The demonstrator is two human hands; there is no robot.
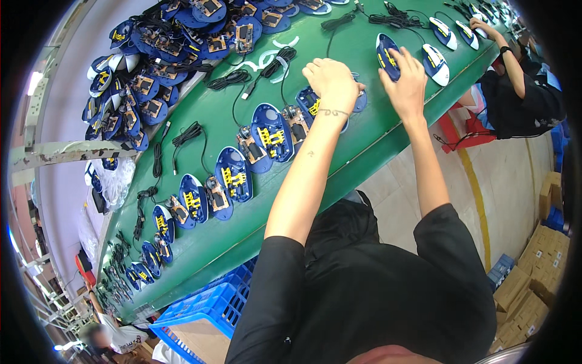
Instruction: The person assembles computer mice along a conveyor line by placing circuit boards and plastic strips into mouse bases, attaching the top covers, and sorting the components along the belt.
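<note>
Over the green bench my left hand (332, 84) is closed with its knuckles up, and its fingertips are hidden. Beneath and beside it lie a blue mouse shell (307, 99) with yellow parts inside and a blue piece partly covered by the hand. To the right, my right hand (405, 85) has its thumb and fingers on a dark blue mouse top shell (386, 56), also with yellow parts showing. Close to its fingers lies a white-and-blue mouse shell (435, 64). Left of my hands, an open blue shell (272, 133) rests beside a mouse base with a brown circuit board (253, 149).
A row of open shells and bases with cables runs along the green bench (357, 151). Blue mouse bases (206, 27) are piled at the back left. Co-workers' arms (512, 64) reach in at both ends. A blue crate (209, 303) stands below the edge; cardboard boxes (536, 267) sit right.
</note>
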